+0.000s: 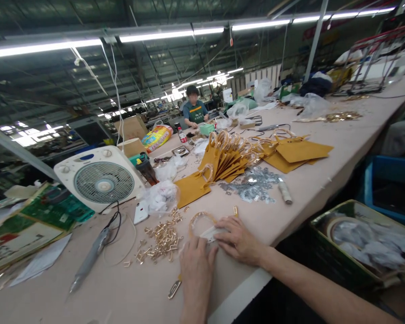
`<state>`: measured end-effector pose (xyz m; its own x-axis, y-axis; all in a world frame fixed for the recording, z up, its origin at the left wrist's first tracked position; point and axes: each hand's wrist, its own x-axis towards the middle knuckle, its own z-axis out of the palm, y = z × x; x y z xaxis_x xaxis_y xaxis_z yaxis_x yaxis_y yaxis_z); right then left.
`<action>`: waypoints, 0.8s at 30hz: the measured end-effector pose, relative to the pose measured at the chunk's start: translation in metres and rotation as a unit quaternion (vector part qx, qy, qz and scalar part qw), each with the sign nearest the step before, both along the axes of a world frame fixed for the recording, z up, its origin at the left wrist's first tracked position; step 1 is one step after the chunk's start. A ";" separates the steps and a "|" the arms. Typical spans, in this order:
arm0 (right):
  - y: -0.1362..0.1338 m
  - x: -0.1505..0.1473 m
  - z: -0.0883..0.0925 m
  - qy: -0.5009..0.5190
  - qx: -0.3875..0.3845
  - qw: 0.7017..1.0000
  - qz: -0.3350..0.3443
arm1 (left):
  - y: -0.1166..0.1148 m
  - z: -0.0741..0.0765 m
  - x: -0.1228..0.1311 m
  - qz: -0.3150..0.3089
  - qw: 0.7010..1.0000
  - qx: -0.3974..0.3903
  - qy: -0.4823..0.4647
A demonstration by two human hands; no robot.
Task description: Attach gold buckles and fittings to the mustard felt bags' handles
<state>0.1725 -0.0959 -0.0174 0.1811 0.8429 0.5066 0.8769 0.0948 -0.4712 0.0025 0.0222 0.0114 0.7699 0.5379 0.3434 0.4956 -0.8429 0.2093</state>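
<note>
Under both hands lies a pale bag piece (209,234), largely covered by my fingers. A curved yellow handle (201,214), seemingly wrapped in clear plastic, arches from its far side. My left hand (196,265) grips the near left side with bent fingers. On the right side, my right hand (236,237) presses and holds it with fingers close together. One gold buckle (174,289) sticks out below my left hand, and another gold fitting (235,210) lies just beyond my right hand. Loose gold buckles (162,239) are heaped left of the piece.
Yellow bag panels with wrapped handles (222,157) stand fanned out beyond a pile of flat metal plates (253,184). A spool (285,191) lies alongside. A box fan (101,177), phone (141,211) and corded screwdriver (91,258) are at left. Across the table sits a co-worker (195,111).
</note>
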 end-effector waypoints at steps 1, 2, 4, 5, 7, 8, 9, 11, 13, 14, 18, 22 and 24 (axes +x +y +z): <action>0.001 -0.001 0.000 0.004 -0.001 1.000 -0.003 | 0.002 -0.002 0.000 -0.011 1.000 -0.011 -0.016; 0.001 -0.002 0.001 0.008 -0.003 1.000 -0.005 | 0.004 -0.004 -0.001 -0.021 0.999 -0.018 -0.034; 0.003 -0.006 0.001 0.011 -0.010 1.000 -0.010 | 0.008 -0.009 -0.002 -0.029 0.997 -0.027 -0.070; 0.004 -0.007 0.001 0.010 -0.014 1.000 -0.014 | 0.009 -0.011 -0.003 -0.030 0.995 -0.032 -0.086; 0.004 -0.010 0.000 0.005 -0.023 0.999 -0.025 | 0.010 -0.016 -0.004 -0.033 0.992 -0.044 -0.112; 0.004 -0.011 -0.002 0.001 -0.025 0.999 -0.029 | 0.010 -0.018 -0.004 -0.034 0.990 -0.052 -0.123; 0.004 -0.012 -0.003 -0.003 -0.026 0.999 -0.031 | 0.010 -0.020 -0.005 -0.034 0.988 -0.059 -0.137; 0.002 -0.012 -0.006 -0.004 -0.024 0.999 -0.032 | 0.007 -0.023 -0.006 -0.029 0.983 -0.071 -0.164; 0.001 -0.011 -0.008 0.002 -0.020 0.999 -0.035 | 0.005 -0.024 -0.007 -0.021 0.979 -0.082 -0.187; 0.001 -0.011 -0.008 0.006 -0.019 0.999 -0.036 | 0.004 -0.025 -0.008 -0.021 0.977 -0.085 -0.195; 0.002 -0.011 -0.008 0.026 -0.018 0.999 -0.031 | 0.002 -0.025 -0.010 -0.038 0.978 -0.076 -0.192; 0.000 -0.010 -0.007 0.056 -0.005 0.998 -0.021 | -0.001 -0.026 -0.009 -0.035 0.983 -0.055 -0.173; -0.002 -0.008 -0.006 0.074 -0.006 0.997 -0.010 | -0.002 -0.025 -0.008 -0.029 0.983 -0.056 -0.173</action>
